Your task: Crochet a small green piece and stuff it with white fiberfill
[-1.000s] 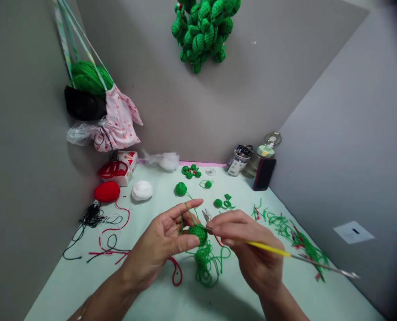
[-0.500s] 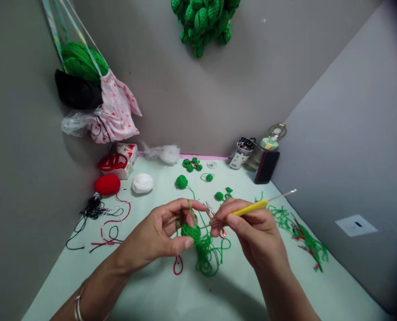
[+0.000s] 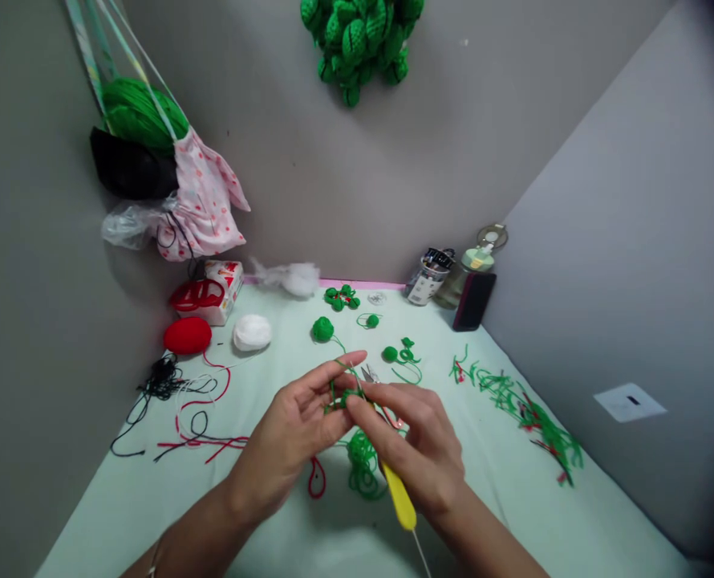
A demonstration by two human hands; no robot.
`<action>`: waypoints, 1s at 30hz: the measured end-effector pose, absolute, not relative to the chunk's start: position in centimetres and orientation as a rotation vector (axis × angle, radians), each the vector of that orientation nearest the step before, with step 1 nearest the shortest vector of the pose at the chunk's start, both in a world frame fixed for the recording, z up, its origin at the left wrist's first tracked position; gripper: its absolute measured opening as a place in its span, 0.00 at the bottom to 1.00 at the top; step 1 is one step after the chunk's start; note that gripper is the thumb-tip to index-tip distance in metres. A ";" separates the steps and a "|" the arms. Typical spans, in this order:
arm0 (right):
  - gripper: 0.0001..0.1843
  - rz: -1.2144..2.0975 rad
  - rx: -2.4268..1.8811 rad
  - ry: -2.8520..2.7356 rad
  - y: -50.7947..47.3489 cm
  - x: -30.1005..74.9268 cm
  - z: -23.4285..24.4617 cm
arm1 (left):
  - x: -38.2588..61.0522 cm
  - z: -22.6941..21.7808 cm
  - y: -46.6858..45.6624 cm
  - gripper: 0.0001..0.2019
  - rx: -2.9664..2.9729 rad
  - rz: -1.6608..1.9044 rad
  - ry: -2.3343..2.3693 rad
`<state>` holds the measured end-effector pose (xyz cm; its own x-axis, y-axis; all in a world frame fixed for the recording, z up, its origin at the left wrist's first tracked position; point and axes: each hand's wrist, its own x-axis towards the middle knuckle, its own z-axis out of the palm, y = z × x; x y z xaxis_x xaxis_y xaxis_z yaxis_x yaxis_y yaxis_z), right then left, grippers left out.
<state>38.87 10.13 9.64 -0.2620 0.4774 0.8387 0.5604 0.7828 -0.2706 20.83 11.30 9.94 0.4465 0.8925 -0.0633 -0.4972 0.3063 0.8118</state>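
Pinched in my left hand (image 3: 300, 409) is a small green crochet piece (image 3: 346, 397), mostly covered by fingers. A strand of green yarn (image 3: 333, 387) loops over the raised left index finger. My right hand (image 3: 414, 437) grips a crochet hook with a yellow handle (image 3: 400, 499); its handle points down toward me and its upper tip meets the crochet piece. Below the hands lies a loose tangle of green yarn (image 3: 364, 461), beside a red yarn loop (image 3: 316, 479). Small scissors (image 3: 369, 374) lie partly hidden behind my right hand.
A red yarn ball (image 3: 187, 335), a white yarn ball (image 3: 252, 331) and black yarn (image 3: 163, 377) lie left. Green balls (image 3: 322, 329) and small crocheted pieces (image 3: 342, 297) sit at the back. Yarn scraps (image 3: 531, 417), a phone (image 3: 475, 302) and a pen cup (image 3: 429, 277) are right.
The crochet hook has swung from pointing up and right to handle-down toward me. My right hand has moved left, up against the left hand and the crochet piece.
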 end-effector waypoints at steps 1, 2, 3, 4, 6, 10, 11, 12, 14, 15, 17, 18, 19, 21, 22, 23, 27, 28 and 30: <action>0.21 -0.155 -0.759 -1.899 10.1 38.9 9.4 | 21.1 10.0 11.1 0.25 0.780 0.979 0.564; 0.21 -0.142 -0.736 -1.871 10.1 38.9 9.2 | 21.2 10.1 11.0 0.25 0.753 0.967 0.542; 0.21 -0.096 -0.723 -1.836 10.1 38.9 9.2 | 21.2 10.3 10.9 0.25 0.734 0.950 0.511; 0.20 -0.010 -0.719 -1.796 10.2 38.8 9.3 | 21.2 10.5 10.9 0.24 0.720 0.929 0.481; 0.18 0.227 -0.706 -1.728 10.2 38.7 9.9 | 20.9 10.9 10.8 0.24 0.708 0.899 0.429; 0.14 0.478 -0.641 -1.607 10.2 38.7 11.2 | 20.3 11.2 11.0 0.24 0.684 0.906 0.413; 0.13 0.503 -0.635 -1.588 10.2 38.7 11.4 | 20.2 11.3 11.0 0.24 0.679 0.914 0.417; 0.12 0.533 -0.639 -1.569 10.3 38.9 11.4 | 20.0 11.3 11.1 0.23 0.679 0.920 0.421; 0.10 0.629 -0.642 -1.521 10.4 39.1 11.4 | 19.9 11.4 11.2 0.23 0.690 0.926 0.411; 0.09 0.694 -0.642 -1.492 10.5 39.3 11.3 | 19.8 11.5 11.3 0.23 0.699 0.922 0.403; 0.08 0.828 -0.644 -1.417 10.7 39.5 11.4 | 19.7 11.7 11.5 0.22 0.717 0.914 0.391; 0.07 0.890 -0.645 -1.376 10.8 39.6 11.5 | 19.6 11.7 11.6 0.21 0.728 0.908 0.389; 0.06 0.950 -0.646 -1.337 10.9 39.7 11.6 | 19.6 11.7 11.6 0.21 0.742 0.901 0.388; 0.06 1.066 -0.649 -1.252 11.1 39.7 12.0 | 19.4 11.6 11.7 0.21 0.773 0.892 0.393; 0.06 1.126 -0.648 -1.215 11.2 39.7 12.1 | 19.4 11.5 11.6 0.20 0.790 0.892 0.401; 0.06 1.180 -0.642 -1.187 11.2 39.6 12.2 | 19.3 11.4 11.6 0.20 0.808 0.896 0.416; 0.06 1.185 -0.602 -1.231 11.3 38.9 11.7 | 19.7 10.7 11.3 0.21 0.884 0.937 0.465; 0.06 1.107 -0.609 -1.290 11.2 38.8 11.4 | 19.9 10.6 11.3 0.23 0.896 0.947 0.469; 0.06 0.910 -0.647 -1.432 11.0 38.5 11.0 | 20.3 10.4 11.3 0.25 0.912 0.971 0.475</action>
<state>38.47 11.00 11.04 -0.0846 0.8352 0.5434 -0.1374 0.5303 -0.8366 20.34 11.28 10.41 0.5068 0.8611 0.0416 -0.4951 0.2512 0.8317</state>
